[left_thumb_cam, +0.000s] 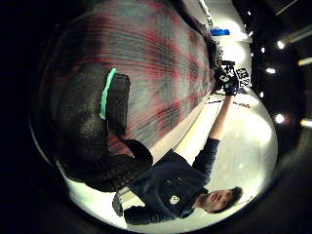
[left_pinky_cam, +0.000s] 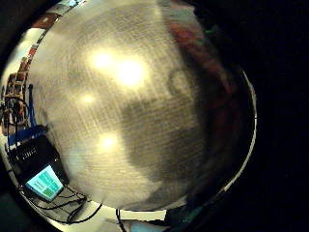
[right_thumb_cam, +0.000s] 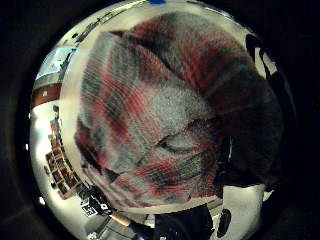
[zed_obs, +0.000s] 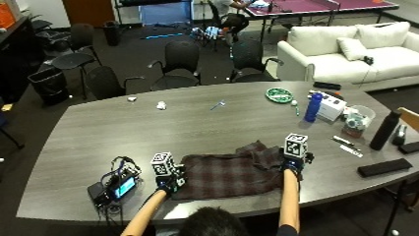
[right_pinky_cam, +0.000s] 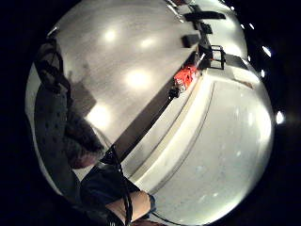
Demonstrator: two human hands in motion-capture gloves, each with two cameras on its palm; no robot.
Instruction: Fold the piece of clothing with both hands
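Outside view: dark red-and-grey plaid garment [zed_obs: 229, 173] spread flat on grey table [zed_obs: 196, 123] near the front edge, upper right part bunched. Left hand [zed_obs: 169, 183] at the cloth's left edge, right hand [zed_obs: 292, 164] at its right edge, both resting on the fabric; fingers not clear from here. Small device with lit screen [zed_obs: 116, 187] and cables just left of the left hand. Further off on the table: blue bottle [zed_obs: 314, 107], white box [zed_obs: 332, 108], green dish [zed_obs: 280, 94], black bottle [zed_obs: 384, 130], flat black case [zed_obs: 385, 167]. Black chairs [zed_obs: 180, 61] and white sofa [zed_obs: 347, 51] beyond the far side.

Left thumb side palm view: gloved fingers [left_thumb_cam: 105, 122] curled over the plaid cloth, pinching it; other hand seen at the far end of the garment.

Left little finger side palm view: bare table surface close, lit screen at the rim.

Right thumb side palm view: plaid cloth filling the picture, rumpled into a fold beside the dark glove [right_thumb_cam: 255, 150]; grip cannot be told.

Right little finger side palm view: table top and its edge, a small red object [right_pinky_cam: 185, 75] far along it.
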